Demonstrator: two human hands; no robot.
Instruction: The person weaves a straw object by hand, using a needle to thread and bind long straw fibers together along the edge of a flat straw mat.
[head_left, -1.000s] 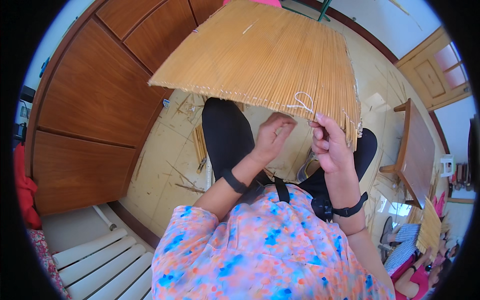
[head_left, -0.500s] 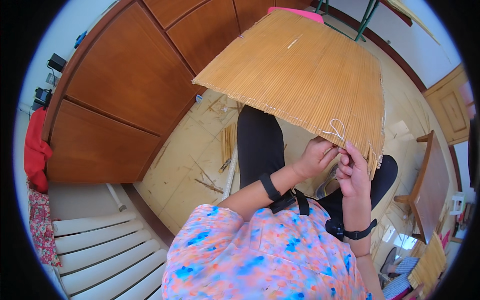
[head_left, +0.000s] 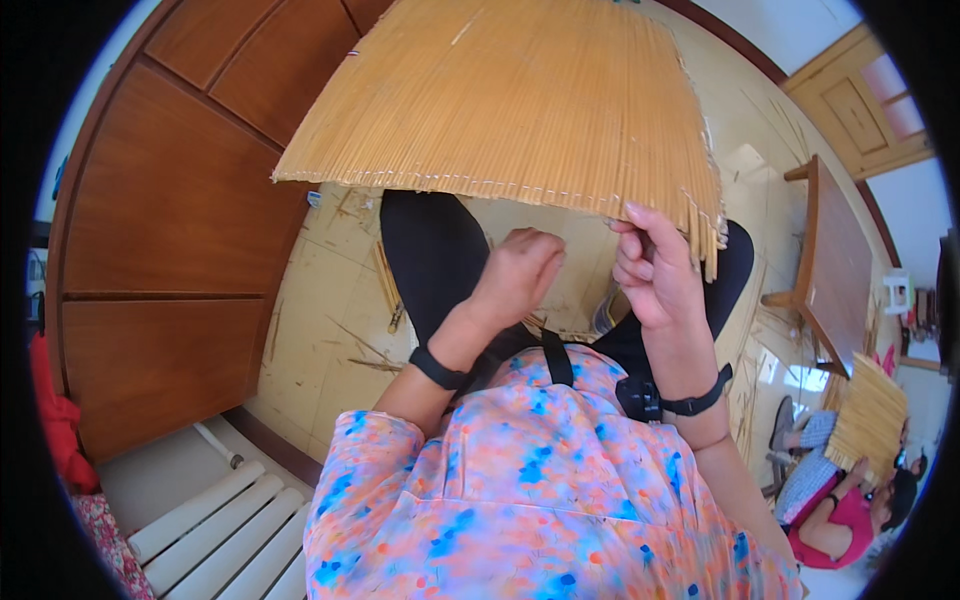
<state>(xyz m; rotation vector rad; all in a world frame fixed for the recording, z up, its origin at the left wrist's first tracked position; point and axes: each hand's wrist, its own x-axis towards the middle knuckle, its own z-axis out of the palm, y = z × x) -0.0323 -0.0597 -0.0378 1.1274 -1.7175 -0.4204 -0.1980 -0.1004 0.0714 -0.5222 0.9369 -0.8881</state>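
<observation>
A wide mat of thin yellow straw stalks (head_left: 500,100), stitched with white thread along its near edge, slopes across my knees. My right hand (head_left: 655,265) pinches that edge near its right end, thumb on top. Uneven stalk ends stick out just right of the thumb. My left hand (head_left: 515,275) is drawn back below the edge, apart from the mat, above the gap between my legs. Its fingers are curled together, and whatever they hold is too small to make out.
Brown wooden cabinets (head_left: 170,200) stand at the left, above a white radiator (head_left: 220,535). Stalk scraps (head_left: 365,345) litter the tiled floor. A low wooden table (head_left: 835,260) is at the right. Beyond it a seated co-worker in a pink top (head_left: 835,520) holds another straw mat (head_left: 868,415).
My left hand has moved away from the mat's edge, leftward from my right hand. The white thread loop on the mat no longer shows. The whole view has shifted rightward.
</observation>
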